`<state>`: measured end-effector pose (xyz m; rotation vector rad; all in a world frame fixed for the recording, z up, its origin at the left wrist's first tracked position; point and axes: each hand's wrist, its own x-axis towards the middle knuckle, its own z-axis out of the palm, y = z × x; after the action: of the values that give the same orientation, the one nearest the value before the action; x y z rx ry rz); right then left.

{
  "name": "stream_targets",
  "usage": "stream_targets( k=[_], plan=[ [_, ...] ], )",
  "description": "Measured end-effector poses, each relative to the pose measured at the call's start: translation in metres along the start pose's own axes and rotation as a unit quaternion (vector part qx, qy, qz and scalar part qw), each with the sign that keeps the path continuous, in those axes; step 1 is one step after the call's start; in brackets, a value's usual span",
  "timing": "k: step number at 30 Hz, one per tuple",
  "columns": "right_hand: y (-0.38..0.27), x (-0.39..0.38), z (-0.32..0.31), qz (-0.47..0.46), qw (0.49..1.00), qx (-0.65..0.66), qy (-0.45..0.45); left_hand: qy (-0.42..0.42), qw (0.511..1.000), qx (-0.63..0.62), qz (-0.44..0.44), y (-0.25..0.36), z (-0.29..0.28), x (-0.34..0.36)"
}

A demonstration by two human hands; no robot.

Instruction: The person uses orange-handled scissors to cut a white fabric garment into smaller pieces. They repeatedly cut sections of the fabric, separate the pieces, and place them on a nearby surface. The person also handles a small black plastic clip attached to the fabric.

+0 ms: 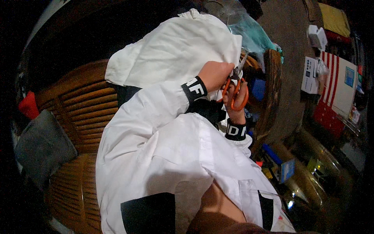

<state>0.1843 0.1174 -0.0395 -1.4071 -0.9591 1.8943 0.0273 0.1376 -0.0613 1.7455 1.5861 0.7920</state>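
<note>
White cloth (175,50), wrinkled and spread wide, lies in front of me. At its right edge, my left hand (217,75) is closed in a pinch on the fabric. Just below and to the right, my right hand (238,102) is wrapped through the handles of orange-handled scissors (246,100). Their metal blades point up and away, beside the cloth's edge and close to my left fingertips. Whether fabric sits between the blades is hard to make out. Both sleeves are white with black cuffs.
A slatted wooden bench (89,107) with a grey cushion (44,144) is on the left. Beyond the cloth lies a teal plastic bag (255,33). A wooden armrest (271,82) stands right of my hands. Farther right are white boxes (310,76) and a red-striped panel (339,82).
</note>
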Motion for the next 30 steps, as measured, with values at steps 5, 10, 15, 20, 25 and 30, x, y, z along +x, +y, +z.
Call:
stream_targets(
  k=[5, 10, 15, 20, 25, 30],
  plan=[
    [-0.048, -0.008, 0.055, 0.011, 0.992, 0.116, 0.049, 0.02, 0.999, 0.028, 0.033, 0.016, -0.02, 0.001],
    [-0.028, 0.005, 0.024, 0.009, 1.0, 0.017, 0.016, 0.012, 0.999, 0.018, 0.041, 0.015, -0.026, 0.001],
    [-0.036, 0.006, 0.014, 0.052, 0.997, 0.039, -0.03, 0.008, 1.0, 0.015, 0.026, 0.012, -0.025, 0.0],
    [-0.046, -0.001, 0.027, 0.033, 0.996, -0.082, -0.001, 0.134, 0.99, 0.01, 0.038, 0.007, -0.023, 0.005],
    [-0.023, -0.001, 0.032, 0.045, 0.998, -0.051, 0.007, 0.131, 0.991, 0.012, 0.007, 0.003, -0.021, 0.005],
    [-0.016, 0.003, 0.024, 0.057, 0.998, -0.031, -0.007, 0.091, 0.995, 0.044, -0.005, -0.002, -0.013, 0.006]
  ],
)
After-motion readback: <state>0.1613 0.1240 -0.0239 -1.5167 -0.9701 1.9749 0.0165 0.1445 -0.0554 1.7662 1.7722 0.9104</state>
